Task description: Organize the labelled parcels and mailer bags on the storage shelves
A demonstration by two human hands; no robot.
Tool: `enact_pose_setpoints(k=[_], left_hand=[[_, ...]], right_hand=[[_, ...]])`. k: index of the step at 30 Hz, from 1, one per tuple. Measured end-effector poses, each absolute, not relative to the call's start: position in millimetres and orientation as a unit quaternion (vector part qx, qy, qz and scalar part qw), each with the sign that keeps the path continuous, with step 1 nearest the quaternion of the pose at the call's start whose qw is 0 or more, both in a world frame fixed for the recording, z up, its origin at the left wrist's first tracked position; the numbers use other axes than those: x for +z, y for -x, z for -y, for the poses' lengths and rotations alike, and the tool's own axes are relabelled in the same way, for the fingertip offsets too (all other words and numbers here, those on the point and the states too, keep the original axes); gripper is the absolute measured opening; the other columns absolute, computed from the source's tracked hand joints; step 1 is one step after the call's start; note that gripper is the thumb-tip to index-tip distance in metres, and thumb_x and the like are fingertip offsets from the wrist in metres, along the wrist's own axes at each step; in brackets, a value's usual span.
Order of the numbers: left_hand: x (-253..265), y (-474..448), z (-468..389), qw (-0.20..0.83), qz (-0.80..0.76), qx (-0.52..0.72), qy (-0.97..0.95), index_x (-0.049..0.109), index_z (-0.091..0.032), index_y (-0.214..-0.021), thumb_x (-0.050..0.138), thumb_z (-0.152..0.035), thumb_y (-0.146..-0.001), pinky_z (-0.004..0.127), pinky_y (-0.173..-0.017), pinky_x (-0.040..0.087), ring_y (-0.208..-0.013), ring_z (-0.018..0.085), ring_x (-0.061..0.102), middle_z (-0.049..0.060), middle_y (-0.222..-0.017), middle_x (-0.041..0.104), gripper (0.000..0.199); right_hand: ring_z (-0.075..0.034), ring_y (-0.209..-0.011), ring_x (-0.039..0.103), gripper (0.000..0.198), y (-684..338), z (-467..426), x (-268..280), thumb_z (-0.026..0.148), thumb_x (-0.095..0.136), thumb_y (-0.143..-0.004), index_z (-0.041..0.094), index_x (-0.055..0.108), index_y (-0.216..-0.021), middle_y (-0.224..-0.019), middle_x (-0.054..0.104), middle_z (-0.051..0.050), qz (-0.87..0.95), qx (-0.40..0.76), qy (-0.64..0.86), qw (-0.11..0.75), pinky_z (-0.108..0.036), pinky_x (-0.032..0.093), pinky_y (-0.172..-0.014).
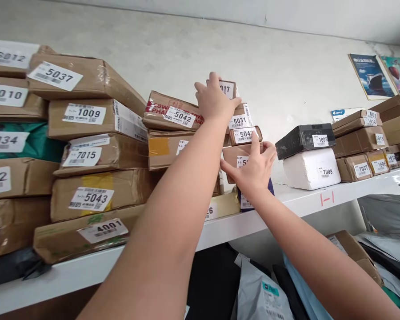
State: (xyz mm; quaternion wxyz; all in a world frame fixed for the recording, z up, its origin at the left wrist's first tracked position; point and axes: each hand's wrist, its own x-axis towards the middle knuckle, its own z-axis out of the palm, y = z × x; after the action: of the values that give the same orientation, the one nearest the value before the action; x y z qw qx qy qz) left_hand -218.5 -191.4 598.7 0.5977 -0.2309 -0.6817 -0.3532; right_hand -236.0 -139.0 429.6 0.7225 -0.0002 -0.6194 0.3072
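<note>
My left hand (216, 98) is at the top of a stack on the upper shelf. Its fingers and thumb are around a small cardboard box (231, 90) whose label ends in 017, partly covered by the hand. Under that box lie a box labelled 6031 (235, 122) and a thin box (234, 137) whose label begins 504. My right hand (253, 171) is lower on the same stack, fingers spread. It lies against the front of a brown box (230, 155), its index finger reaching up to the thin box's label. A dark blue box (270, 186) shows beneath.
Labelled parcels fill the white shelf (233, 231) to the left, including a box marked 5042 (156, 111). To the right stand a black box (303, 140) on a white foam box (306, 169) and more cartons. Grey bagged parcels (253, 284) lie below.
</note>
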Motion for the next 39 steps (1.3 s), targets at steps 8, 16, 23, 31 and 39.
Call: enact_pose_setpoints(k=[8, 16, 23, 31, 39], left_hand=[[622, 247, 167, 0.548, 0.699, -0.397, 0.233, 0.047, -0.025, -0.147, 0.06, -0.058, -0.077, 0.066, -0.104, 0.045, -0.154, 0.041, 0.027, 0.013, -0.15, 0.055, 0.078], [627, 241, 163, 0.479, 0.766, -0.387, 0.185, 0.039, -0.026, -0.158, 0.084, -0.064, -0.048, 0.071, -0.107, 0.05, -0.154, 0.052, 0.027, 0.02, -0.157, 0.04, 0.125], [616, 234, 169, 0.501, 0.775, -0.342, 0.18, 0.023, -0.027, -0.167, 0.083, -0.059, -0.055, 0.069, -0.11, 0.048, -0.15, 0.05, 0.036, 0.018, -0.153, 0.047, 0.131], [567, 240, 172, 0.506, 0.773, -0.331, 0.192, 0.017, -0.034, -0.166, 0.088, -0.057, -0.052, 0.065, -0.11, 0.049, -0.145, 0.053, 0.04, 0.021, -0.16, 0.035, 0.137], [545, 221, 169, 0.504, 0.774, -0.335, 0.186, 0.014, -0.033, -0.167, 0.084, -0.054, -0.064, 0.065, -0.115, 0.045, -0.149, 0.05, 0.036, 0.02, -0.165, 0.029, 0.127]], right_hand=[[-0.042, -0.128, 0.055, 0.132, 226, 115, 398, 0.069, 0.084, -0.067, 0.02, 0.013, -0.167, -0.142, 0.048, -0.024, 0.68, 0.304, -0.052, 0.665, -0.056, 0.055, -0.097], [-0.043, -0.131, 0.055, 0.129, 226, 120, 395, 0.072, 0.082, -0.069, 0.015, 0.018, -0.165, -0.145, 0.049, -0.026, 0.68, 0.314, -0.046, 0.661, -0.054, 0.057, -0.096], [-0.044, -0.132, 0.054, 0.129, 236, 121, 393, 0.076, 0.079, -0.069, 0.015, 0.018, -0.165, -0.145, 0.049, -0.027, 0.673, 0.299, -0.034, 0.676, -0.054, 0.058, -0.093], [-0.043, -0.129, 0.058, 0.131, 225, 112, 393, 0.073, 0.082, -0.068, 0.016, 0.016, -0.166, -0.148, 0.048, -0.026, 0.72, 0.351, -0.045, 0.598, -0.053, 0.055, -0.099], [-0.041, -0.12, 0.065, 0.133, 213, 114, 391, 0.072, 0.084, -0.067, 0.011, 0.017, -0.165, -0.144, 0.052, -0.029, 0.747, 0.382, 0.001, 0.544, -0.049, 0.056, -0.095]])
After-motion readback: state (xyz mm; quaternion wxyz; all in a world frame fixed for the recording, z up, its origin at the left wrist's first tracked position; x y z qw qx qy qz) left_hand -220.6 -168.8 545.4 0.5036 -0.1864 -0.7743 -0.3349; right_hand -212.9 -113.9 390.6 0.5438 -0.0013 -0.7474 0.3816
